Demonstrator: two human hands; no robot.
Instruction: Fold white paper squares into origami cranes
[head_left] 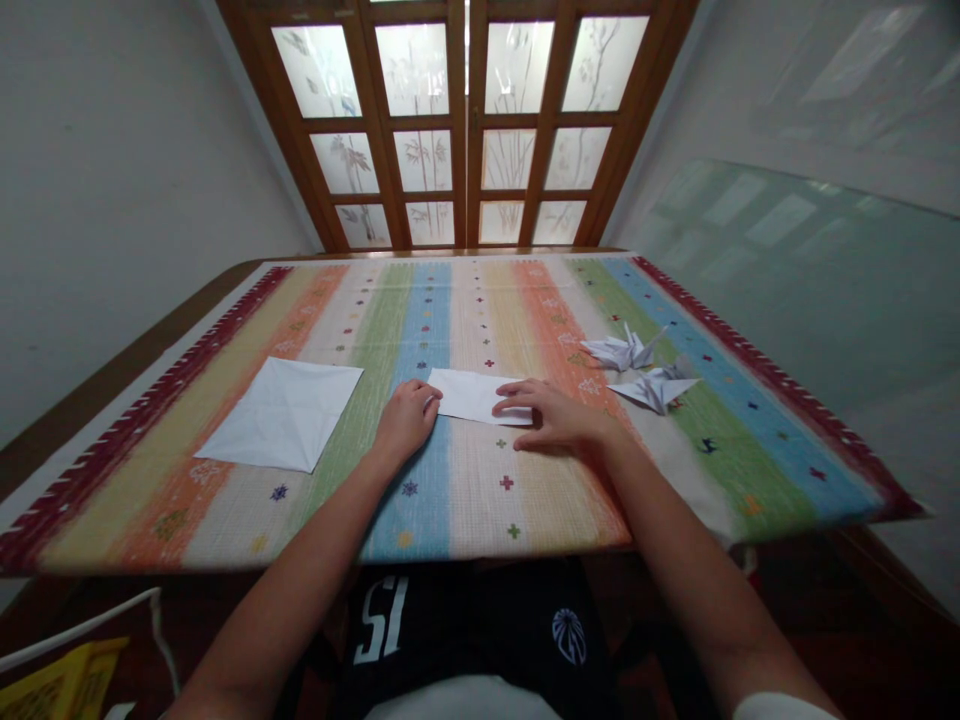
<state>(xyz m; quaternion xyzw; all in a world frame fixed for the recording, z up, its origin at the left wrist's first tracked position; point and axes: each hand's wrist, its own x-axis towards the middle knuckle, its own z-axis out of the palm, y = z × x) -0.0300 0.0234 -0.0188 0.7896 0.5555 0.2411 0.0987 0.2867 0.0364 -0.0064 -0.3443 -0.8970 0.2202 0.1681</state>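
A white sheet of paper folded into a rectangle (469,396) lies on the striped tablecloth in front of me. My left hand (411,412) pinches its left end, thumb and fingers drawn together at the edge. Over the right end reaches my right hand (551,412), its fingers stretched out across the paper and the thumb apart below the near edge. To the left lies a square white sheet (285,415) with crease lines. Two folded paper cranes, one farther back (621,350) and one nearer (654,388), rest to the right of my right hand.
The tablecloth (480,520) covers the table up to a wood-framed glass door (465,150). A pale glass panel (787,270) stands along the right wall. Below the table's near edge, at lower left, is a yellow plastic object (64,685) beside a white cable or tube (82,628).
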